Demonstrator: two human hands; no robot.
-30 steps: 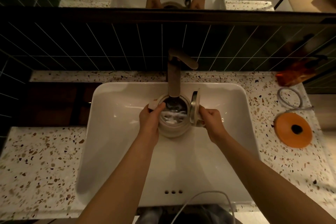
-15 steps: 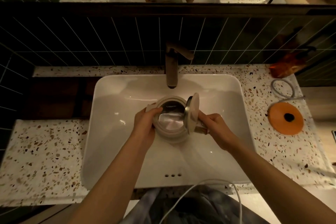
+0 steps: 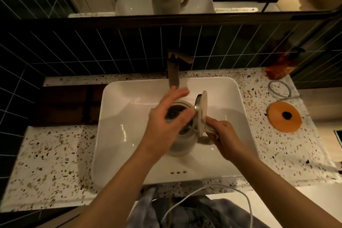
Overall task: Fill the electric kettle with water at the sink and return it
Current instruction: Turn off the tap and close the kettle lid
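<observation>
A white electric kettle (image 3: 182,142) hangs over the white sink basin (image 3: 118,116), its lid (image 3: 202,112) flipped up on the right side. My right hand (image 3: 224,139) grips the kettle's handle. My left hand (image 3: 166,124) is off the kettle, blurred, fingers spread above its open mouth, reaching toward the lid. The tap (image 3: 174,68) stands behind the basin, apart from the kettle. No water stream shows.
The kettle's orange base (image 3: 285,119) with its coiled cord (image 3: 279,89) lies on the terrazzo counter (image 3: 48,155) right of the sink. An orange bottle (image 3: 281,68) stands at the back right. A white cable (image 3: 212,190) hangs near my body. The mirror above reflects the kettle.
The kettle moved back from under the tap and rose a little. My left hand let go of its rim and now hovers open over the mouth.
</observation>
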